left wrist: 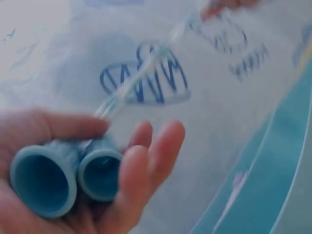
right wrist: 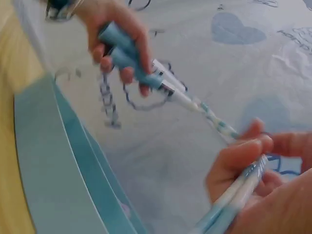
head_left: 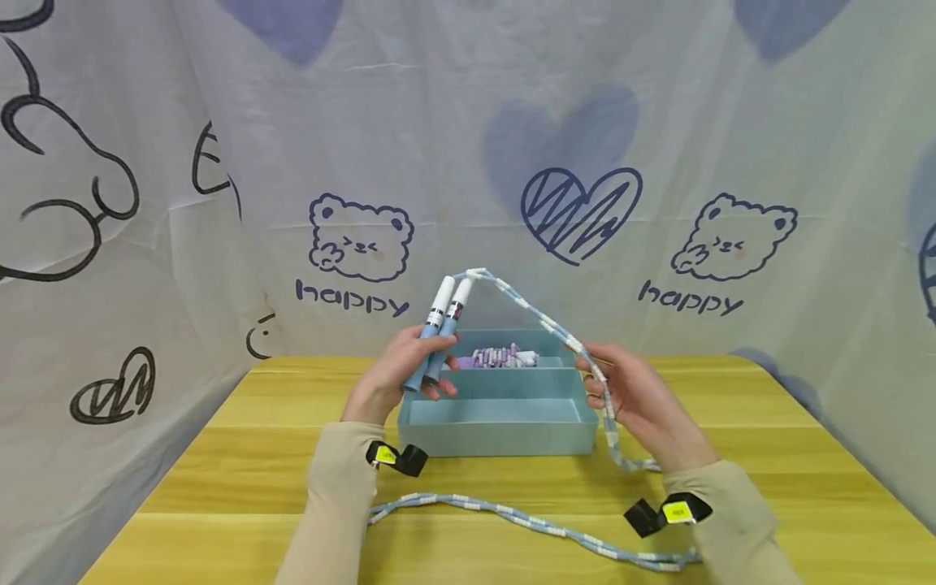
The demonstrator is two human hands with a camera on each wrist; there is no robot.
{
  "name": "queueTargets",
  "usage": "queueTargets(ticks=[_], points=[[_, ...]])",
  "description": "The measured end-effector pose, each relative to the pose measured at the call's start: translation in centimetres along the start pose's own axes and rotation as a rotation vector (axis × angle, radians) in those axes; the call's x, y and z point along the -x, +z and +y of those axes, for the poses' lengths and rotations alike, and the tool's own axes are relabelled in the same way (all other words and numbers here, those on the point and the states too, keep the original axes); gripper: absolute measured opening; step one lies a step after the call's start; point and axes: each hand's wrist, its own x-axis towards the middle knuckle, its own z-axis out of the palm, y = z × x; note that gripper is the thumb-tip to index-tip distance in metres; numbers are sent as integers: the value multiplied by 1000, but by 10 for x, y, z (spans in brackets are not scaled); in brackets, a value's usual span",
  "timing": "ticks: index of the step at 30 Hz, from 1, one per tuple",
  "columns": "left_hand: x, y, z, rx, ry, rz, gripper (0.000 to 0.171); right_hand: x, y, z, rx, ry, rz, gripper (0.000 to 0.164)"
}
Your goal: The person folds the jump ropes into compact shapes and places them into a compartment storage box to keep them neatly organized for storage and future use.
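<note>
Two blue-and-white jump rope handles (head_left: 454, 310) lie side by side in my left hand (head_left: 391, 370), tilted up with their white ends highest. In the left wrist view, the hollow blue handle ends (left wrist: 43, 181) face the camera, with thumb and fingers around them. A doubled beaded rope (head_left: 544, 319), blue and white, runs from the handles over to my right hand (head_left: 647, 402). That hand pinches the paired strands (right wrist: 241, 187) between thumb and fingers. Below it the rope drops to the table and loops across the front, passing near both forearms.
Behind and between the hands stands a light blue box (head_left: 497, 440) with two compartments. A purple-and-white beaded bundle (head_left: 500, 357) lies in its rear compartment. The wooden table (head_left: 241, 463) meets a hanging printed cloth (head_left: 453, 146) at the back.
</note>
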Motion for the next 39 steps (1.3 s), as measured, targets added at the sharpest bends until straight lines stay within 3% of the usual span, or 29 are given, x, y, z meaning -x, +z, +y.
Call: queueTargets(ticks=[4, 6, 8, 10, 14, 17, 22, 29, 31, 34, 36, 39], points=[[-8, 20, -3, 229, -35, 34, 43, 2, 11, 8, 498, -55, 112, 34], [-11, 30, -6, 305, -49, 32, 43, 2, 18, 14, 652, -90, 165, 33], [-14, 38, -8, 341, -56, 22, 42, 0, 25, 21, 705, -123, 199, 32], [-16, 44, -10, 336, -57, 6, 40, -2, 31, 26, 690, -152, 219, 30], [-19, 53, -15, 283, -78, -77, 36, -9, 39, 35, 531, -185, 184, 32], [-21, 58, -21, 200, -91, -180, 40, -12, 42, 42, 439, -172, 151, 34], [-24, 63, -30, 75, -102, -328, 42, -14, 45, 49, 396, -134, 139, 37], [-23, 64, -39, -36, -90, -558, 39, -14, 42, 59, 315, -96, 71, 22], [-22, 64, -38, -57, -66, -573, 37, -15, 40, 60, 332, -87, 56, 23], [-19, 60, -32, -196, 3, -548, 34, -16, 34, 57, 354, -79, 25, 30], [-15, 57, -25, -379, 84, -507, 37, -16, 28, 53, 296, -93, -26, 34], [-10, 52, -13, -678, 188, -428, 51, -15, 21, 48, 112, -120, -150, 32]])
